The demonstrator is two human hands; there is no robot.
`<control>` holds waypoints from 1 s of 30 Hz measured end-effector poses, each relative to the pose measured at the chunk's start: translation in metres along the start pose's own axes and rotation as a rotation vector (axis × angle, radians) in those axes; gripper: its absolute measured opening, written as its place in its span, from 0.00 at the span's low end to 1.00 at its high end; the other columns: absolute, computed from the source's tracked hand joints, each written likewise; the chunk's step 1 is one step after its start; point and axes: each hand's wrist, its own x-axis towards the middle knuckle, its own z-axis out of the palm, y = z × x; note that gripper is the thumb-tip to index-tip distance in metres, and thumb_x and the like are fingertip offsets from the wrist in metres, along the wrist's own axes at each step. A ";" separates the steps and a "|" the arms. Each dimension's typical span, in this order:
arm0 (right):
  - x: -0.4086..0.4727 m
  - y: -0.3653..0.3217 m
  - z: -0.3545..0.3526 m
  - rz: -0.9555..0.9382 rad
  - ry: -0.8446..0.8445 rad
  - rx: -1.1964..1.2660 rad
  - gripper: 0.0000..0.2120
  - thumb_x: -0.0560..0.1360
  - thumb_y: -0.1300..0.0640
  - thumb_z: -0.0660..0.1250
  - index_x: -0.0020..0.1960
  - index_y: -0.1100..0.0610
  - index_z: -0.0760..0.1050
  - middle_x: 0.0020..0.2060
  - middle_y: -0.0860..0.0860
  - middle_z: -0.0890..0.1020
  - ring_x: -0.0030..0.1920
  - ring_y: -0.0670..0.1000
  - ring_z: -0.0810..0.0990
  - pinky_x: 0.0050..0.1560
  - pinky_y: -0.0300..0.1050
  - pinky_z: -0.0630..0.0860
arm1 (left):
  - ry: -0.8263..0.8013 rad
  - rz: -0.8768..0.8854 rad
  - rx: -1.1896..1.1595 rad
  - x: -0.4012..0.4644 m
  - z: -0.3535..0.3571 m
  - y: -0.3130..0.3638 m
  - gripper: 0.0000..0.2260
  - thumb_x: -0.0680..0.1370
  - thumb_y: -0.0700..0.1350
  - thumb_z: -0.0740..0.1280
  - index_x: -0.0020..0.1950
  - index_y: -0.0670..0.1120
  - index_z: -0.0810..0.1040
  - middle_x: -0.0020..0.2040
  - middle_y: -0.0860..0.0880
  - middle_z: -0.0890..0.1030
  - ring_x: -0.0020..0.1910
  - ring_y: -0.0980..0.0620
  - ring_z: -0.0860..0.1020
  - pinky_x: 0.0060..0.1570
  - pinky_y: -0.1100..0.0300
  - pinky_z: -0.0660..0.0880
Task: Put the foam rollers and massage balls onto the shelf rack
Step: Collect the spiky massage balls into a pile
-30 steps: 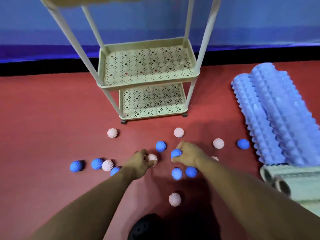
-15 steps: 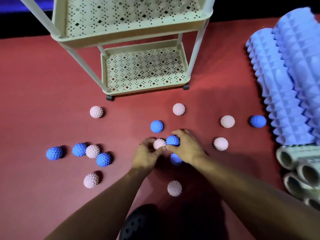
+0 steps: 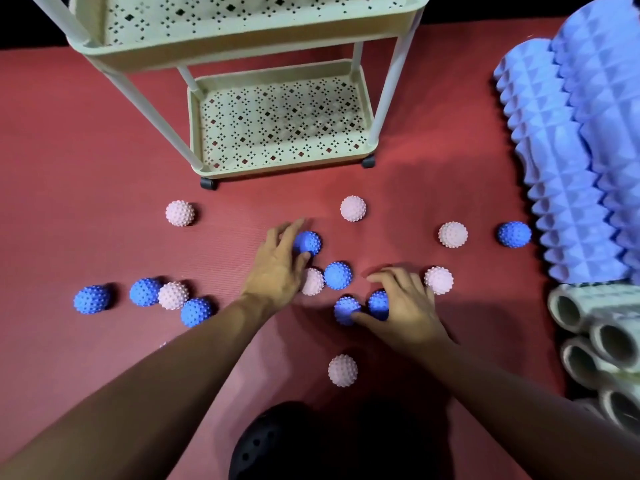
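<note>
Two blue balls (image 3: 346, 309) under right grip (image 3: 403, 308)

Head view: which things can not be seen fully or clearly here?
- Shelf rack: its upper part is cut off by the top edge.
- Blue foam rollers: cut off by the right edge, so their count is unclear.
- Pale rollers: cut off at the lower right.
- Pink ball: partly hidden by the left hand.
- Blue ball: partly hidden by the right hand, so the grip is unclear.
</note>
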 end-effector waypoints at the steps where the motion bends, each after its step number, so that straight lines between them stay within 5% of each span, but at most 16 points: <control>1: -0.001 0.003 0.001 -0.020 0.004 0.037 0.35 0.65 0.27 0.66 0.66 0.44 0.73 0.62 0.43 0.73 0.61 0.50 0.71 0.65 0.51 0.69 | -0.051 0.012 0.039 0.004 0.001 0.000 0.26 0.82 0.45 0.66 0.80 0.49 0.64 0.74 0.44 0.67 0.72 0.43 0.68 0.75 0.56 0.61; 6: -0.003 0.022 0.002 -0.061 -0.071 0.212 0.26 0.67 0.43 0.79 0.61 0.50 0.78 0.59 0.45 0.76 0.61 0.48 0.72 0.67 0.45 0.68 | -0.074 -0.054 -0.007 0.008 0.007 0.001 0.21 0.80 0.41 0.67 0.72 0.50 0.71 0.60 0.46 0.73 0.59 0.42 0.75 0.63 0.54 0.70; 11: -0.002 0.021 -0.002 -0.058 -0.066 0.307 0.18 0.69 0.48 0.80 0.55 0.51 0.79 0.53 0.44 0.78 0.54 0.42 0.76 0.59 0.35 0.69 | -0.167 -0.080 -0.129 0.008 0.005 -0.003 0.19 0.77 0.52 0.68 0.68 0.53 0.74 0.59 0.48 0.80 0.57 0.47 0.78 0.64 0.50 0.73; 17: 0.010 -0.002 0.011 0.100 0.039 0.378 0.18 0.69 0.48 0.79 0.55 0.53 0.80 0.49 0.47 0.80 0.51 0.48 0.78 0.56 0.42 0.72 | -0.102 -0.020 0.009 -0.007 0.011 0.005 0.28 0.78 0.55 0.70 0.77 0.54 0.68 0.70 0.48 0.70 0.69 0.49 0.68 0.72 0.60 0.62; 19: 0.012 -0.008 0.011 0.121 0.032 0.415 0.18 0.69 0.48 0.79 0.55 0.53 0.80 0.49 0.48 0.81 0.51 0.49 0.79 0.56 0.44 0.74 | 0.015 0.157 0.183 -0.022 0.009 0.010 0.29 0.75 0.60 0.67 0.75 0.53 0.70 0.70 0.48 0.68 0.66 0.46 0.68 0.69 0.53 0.65; 22: 0.011 -0.009 0.013 0.162 0.059 0.484 0.18 0.70 0.50 0.80 0.56 0.52 0.79 0.51 0.47 0.83 0.52 0.49 0.81 0.59 0.47 0.76 | -0.039 0.385 0.391 -0.042 0.016 0.013 0.25 0.74 0.63 0.67 0.67 0.53 0.75 0.68 0.47 0.70 0.61 0.44 0.69 0.57 0.48 0.68; 27: 0.020 -0.006 0.010 0.152 0.080 0.474 0.18 0.71 0.55 0.78 0.59 0.52 0.78 0.55 0.51 0.80 0.54 0.53 0.82 0.62 0.54 0.77 | -0.085 0.321 0.532 -0.050 0.037 0.012 0.27 0.69 0.62 0.71 0.63 0.51 0.72 0.69 0.45 0.68 0.63 0.42 0.69 0.58 0.45 0.68; 30: 0.024 -0.007 0.005 0.113 0.006 0.478 0.19 0.73 0.56 0.77 0.62 0.52 0.78 0.57 0.49 0.79 0.54 0.50 0.82 0.62 0.51 0.77 | -0.064 0.317 0.474 -0.049 0.035 0.009 0.22 0.72 0.61 0.69 0.60 0.50 0.73 0.69 0.46 0.68 0.63 0.43 0.69 0.57 0.46 0.68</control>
